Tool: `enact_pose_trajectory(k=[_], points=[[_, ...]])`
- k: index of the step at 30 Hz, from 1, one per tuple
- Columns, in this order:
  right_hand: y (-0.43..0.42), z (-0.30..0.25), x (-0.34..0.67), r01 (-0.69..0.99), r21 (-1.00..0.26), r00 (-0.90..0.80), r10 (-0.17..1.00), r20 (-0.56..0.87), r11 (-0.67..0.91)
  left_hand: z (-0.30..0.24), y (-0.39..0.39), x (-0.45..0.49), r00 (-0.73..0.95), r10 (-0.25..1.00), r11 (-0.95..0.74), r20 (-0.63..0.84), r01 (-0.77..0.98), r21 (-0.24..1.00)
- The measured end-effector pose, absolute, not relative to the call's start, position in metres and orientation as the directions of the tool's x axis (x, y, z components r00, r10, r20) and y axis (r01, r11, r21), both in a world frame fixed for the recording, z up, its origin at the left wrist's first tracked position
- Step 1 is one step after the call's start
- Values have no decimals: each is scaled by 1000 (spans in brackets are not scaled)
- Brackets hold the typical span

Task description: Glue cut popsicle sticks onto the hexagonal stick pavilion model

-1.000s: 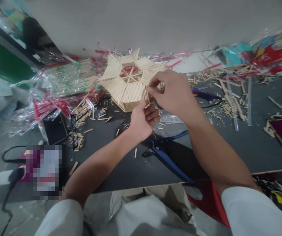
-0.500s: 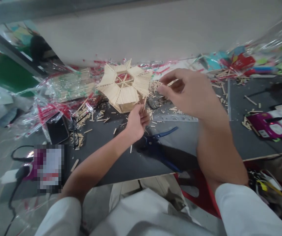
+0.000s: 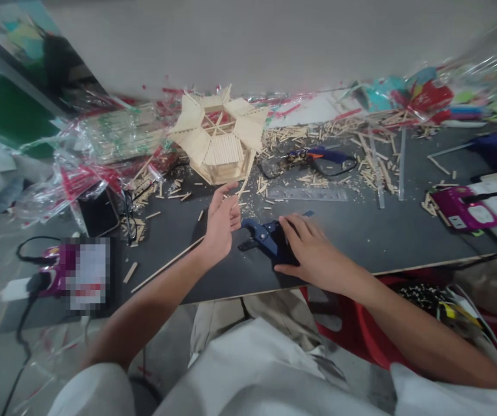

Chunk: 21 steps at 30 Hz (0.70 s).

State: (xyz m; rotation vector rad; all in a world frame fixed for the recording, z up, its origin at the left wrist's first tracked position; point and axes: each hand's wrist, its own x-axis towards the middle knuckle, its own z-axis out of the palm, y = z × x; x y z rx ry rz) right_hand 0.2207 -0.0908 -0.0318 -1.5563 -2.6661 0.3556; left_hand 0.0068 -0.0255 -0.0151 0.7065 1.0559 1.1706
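Note:
A hexagonal model of pale wooden sticks [image 3: 220,138] stands at the back of the dark work board [image 3: 344,248], with a ridged, roof-like top and open spokes at the centre. No hand touches it. My left hand [image 3: 220,225] is below the model, pinching a short thin wooden stick [image 3: 242,189] that points up past the fingertips. A longer thin stick [image 3: 166,266] runs from under my palm toward the lower left. My right hand [image 3: 313,251] is wrapped over blue-handled cutters [image 3: 266,238], which cover part of the board in front of the model.
A steel ruler [image 3: 307,194] and a blue glue gun [image 3: 322,155] lie among scattered stick pieces [image 3: 374,164]. A plastic-wrapped stick bundle [image 3: 118,136] sits left of the model. A purple power strip [image 3: 465,208] lies at right, and the board's front edge [image 3: 248,294] drops toward a red stool [image 3: 352,329].
Both hands have come down and away from the model. My right hand has moved from the stick pieces onto the blue-handled cutters. A long stick now shows beside my left hand.

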Motion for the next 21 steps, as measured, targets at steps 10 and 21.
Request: enact_pose_trajectory(k=[10,21], points=[[-88,14,207,938,-294,-280,897,-341,181,-32,-31,0,-69,962,229,-265,-325,918],[-74,22,185,765,-644,-310,873,-376,-6,-32,-36,-2,-115,964,189,-239,-331,924]])
